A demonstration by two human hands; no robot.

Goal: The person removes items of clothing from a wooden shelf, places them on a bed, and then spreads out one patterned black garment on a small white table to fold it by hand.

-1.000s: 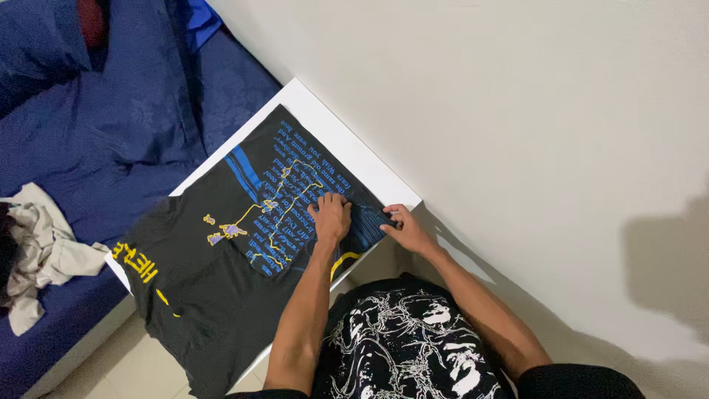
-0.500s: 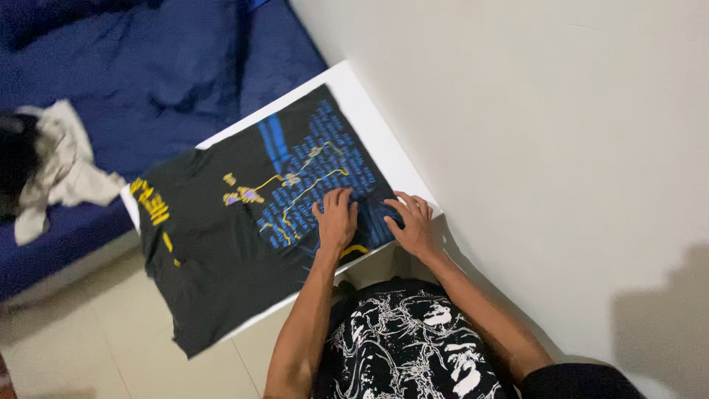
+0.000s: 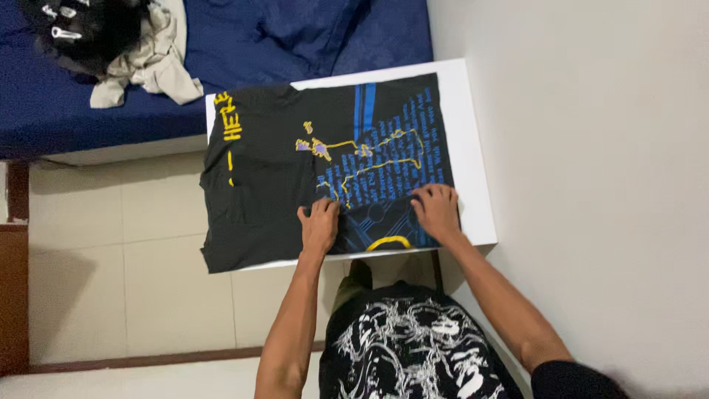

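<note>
Here's the black T-shirt, spread flat on the white tabletop, its blue and yellow print facing up and its left edge hanging just over the side. Both hands are down on the hem nearest the person, and that looks like the reason for the flat lay: cloth spread wide gives the palms something to press and smooth. The left hand sits near the middle of the lower edge, fingers bent and bunched, seemingly pinching a small fold of fabric. The right hand rests palm-down toward the shirt's right corner, fingers spread a little and flat on the cloth, close to the tabletop's right edge. The two hands are well apart, with a yellow arc of the print between them. Both forearms reach forward from the body, the left nearly straight, the right angled in from the wall side. The person wears a black top with white line patterns. Beyond the tabletop lies a bed in blue sheets, with a beige garment crumpled on it beside something dark. Pale floor tiles run along the left.
</note>
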